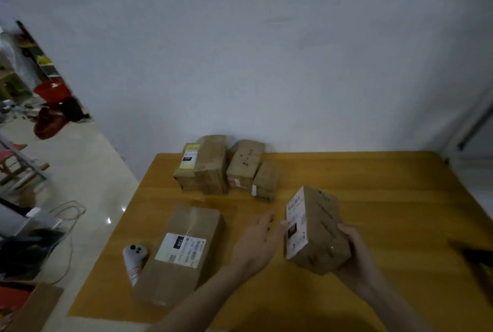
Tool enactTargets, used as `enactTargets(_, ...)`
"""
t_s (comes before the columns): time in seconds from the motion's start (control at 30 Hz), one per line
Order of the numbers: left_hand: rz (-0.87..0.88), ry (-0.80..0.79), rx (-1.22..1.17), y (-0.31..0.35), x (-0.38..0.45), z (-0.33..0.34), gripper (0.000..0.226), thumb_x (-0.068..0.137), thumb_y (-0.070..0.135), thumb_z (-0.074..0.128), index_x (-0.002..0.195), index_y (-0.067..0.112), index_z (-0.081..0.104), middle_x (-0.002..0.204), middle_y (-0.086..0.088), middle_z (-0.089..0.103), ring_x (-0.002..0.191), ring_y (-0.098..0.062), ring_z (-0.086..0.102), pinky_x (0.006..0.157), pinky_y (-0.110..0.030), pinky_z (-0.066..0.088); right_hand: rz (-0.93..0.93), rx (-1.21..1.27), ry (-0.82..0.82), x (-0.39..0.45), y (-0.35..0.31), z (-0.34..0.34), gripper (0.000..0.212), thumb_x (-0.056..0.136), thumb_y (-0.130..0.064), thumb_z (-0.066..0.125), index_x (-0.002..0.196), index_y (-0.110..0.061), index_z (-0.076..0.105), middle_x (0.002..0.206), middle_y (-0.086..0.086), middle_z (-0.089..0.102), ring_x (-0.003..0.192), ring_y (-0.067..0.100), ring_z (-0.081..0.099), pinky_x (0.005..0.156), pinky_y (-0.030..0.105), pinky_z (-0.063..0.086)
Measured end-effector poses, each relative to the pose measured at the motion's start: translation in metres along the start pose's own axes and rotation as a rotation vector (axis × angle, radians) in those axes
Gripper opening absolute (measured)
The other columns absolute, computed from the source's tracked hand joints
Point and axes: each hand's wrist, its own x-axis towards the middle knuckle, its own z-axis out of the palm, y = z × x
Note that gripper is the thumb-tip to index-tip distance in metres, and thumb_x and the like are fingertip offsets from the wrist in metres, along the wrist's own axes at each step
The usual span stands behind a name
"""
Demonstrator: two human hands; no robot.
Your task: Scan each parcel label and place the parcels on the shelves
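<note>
**Parcel held above the surface, label turned toward the left hand**

The right hand (354, 254) grips a small brown parcel (320, 233) from its right side, fingers curled round the far long edge, and holds it tilted above the yellow surface (386, 198). The white label (296, 225) on the parcel's left face points toward the left hand (257, 241). The left hand lies just beside that face with fingers straight and relaxed, holding nothing; its thumb tip reaches the label's edge, though contact cannot be confirmed.

To the left of the left hand, a long flat parcel (181, 254) lies on the surface with its own label up. Just beside its near left corner lies a white handheld scanner (134, 259), apart from both hands.

At the far edge of the surface, near the wall (266, 51), four further parcels (226, 166) stand close together in a row, well apart from the hands. A dark object (477, 257) at the right edge is too blurred to identify. Left of the surface is a pale floor (88, 171) with a loose cable (69, 225).
</note>
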Motion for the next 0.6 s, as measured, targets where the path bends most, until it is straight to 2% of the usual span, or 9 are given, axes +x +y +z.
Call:
enactTargets(0.07,0.047,-0.067,-0.206,0.038,0.002,0.025,0.071,0.085,0.075,0.036,0.139,0.030,0.043,0.134,0.011,0.056,0.119,-0.009,0.055,0.098,-0.038,0.051,-0.012,0.119,-0.081,-0.029,-0.019,-0.021,0.066,0.064,-0.038,0.082,0.121,-0.010,0.066,0.121,0.019,0.065,0.102,0.039,0.066,0.076,0.051,0.056)
enactTargets(0.13,0.079,-0.126,-0.357,0.073,0.002,0.048,0.057,0.085,0.069,0.044,0.131,0.036,0.047,0.123,0.016,0.062,0.113,-0.003,0.059,0.095,-0.033,0.053,-0.047,0.159,-0.136,-0.051,-0.035,-0.046,0.076,0.043,-0.039,0.092,0.110,-0.009,0.072,0.112,0.021,0.067,0.096,0.037,0.066,0.077,0.051,0.055)
enactTargets(0.2,0.132,-0.160,-0.383,0.104,0.002,0.067,0.049,0.084,0.067,0.047,0.125,0.040,0.047,0.120,0.017,0.063,0.111,0.001,0.059,0.093,-0.028,0.053,-0.070,0.151,-0.141,-0.071,-0.048,-0.072,0.075,0.052,-0.040,0.089,0.118,-0.010,0.068,0.124,0.025,0.059,0.113,0.041,0.056,0.098,0.059,0.043)
enactTargets(0.23,0.169,-0.173,-0.378,0.118,0.003,0.076,0.052,0.083,0.068,0.048,0.126,0.039,0.046,0.121,0.018,0.063,0.112,0.002,0.058,0.093,-0.027,0.053,-0.080,0.172,-0.162,-0.083,-0.055,-0.083,0.073,0.066,-0.042,0.082,0.128,-0.012,0.060,0.140,0.027,0.046,0.129,0.044,0.040,0.110,0.062,0.025)
enactTargets(0.3,0.187,-0.204,-0.394,0.144,0.003,0.094,0.069,0.079,0.071,0.050,0.134,0.030,0.043,0.123,0.017,0.061,0.112,0.003,0.057,0.094,-0.025,0.052,-0.149,0.250,-0.233,-0.093,-0.065,-0.115,0.067,0.089,-0.045,0.058,0.145,-0.014,0.037,0.155,0.023,0.014,0.144,0.043,0.000,0.115,0.062,-0.001)
enactTargets(0.37,0.097,-0.286,-0.475,0.167,0.002,0.114,0.073,0.078,0.067,0.052,0.137,0.027,0.038,0.121,0.017,0.058,0.108,0.002,0.057,0.091,-0.024,0.050,-0.184,0.335,-0.208,-0.100,-0.067,-0.147,0.063,0.097,-0.041,0.045,0.149,-0.015,0.023,0.156,0.022,0.010,0.144,0.041,-0.001,0.116,0.061,0.003)
enactTargets(0.47,-0.102,-0.490,-0.617,0.192,-0.001,0.153,0.079,0.071,0.075,0.063,0.133,0.032,0.040,0.121,0.006,0.064,0.110,-0.016,0.063,0.092,-0.044,0.054,-0.240,0.397,-0.206,-0.117,-0.072,-0.189,0.050,0.105,-0.032,0.011,0.150,-0.011,0.003,0.156,0.023,0.016,0.145,0.037,0.014,0.116,0.052,0.007)
enactTargets(0.5,-0.129,-0.532,-0.637,0.199,-0.003,0.167,0.087,0.064,0.073,0.068,0.135,0.032,0.038,0.123,0.002,0.064,0.111,-0.020,0.064,0.090,-0.048,0.055,-0.268,0.409,-0.160,-0.124,-0.075,-0.198,0.050,0.106,-0.031,0.013,0.150,-0.009,0.009,0.155,0.024,0.019,0.144,0.037,0.020,0.116,0.051,0.011)
enactTargets(0.6,-0.175,-0.578,-0.713,0.218,-0.011,0.201,0.094,0.057,0.057,0.080,0.135,0.029,0.038,0.121,-0.004,0.067,0.110,-0.025,0.065,0.086,-0.051,0.056,-0.294,0.345,-0.109,-0.153,-0.094,-0.207,0.053,0.091,-0.021,0.063,0.138,-0.002,0.047,0.140,0.027,0.046,0.125,0.039,0.051,0.100,0.051,0.044)
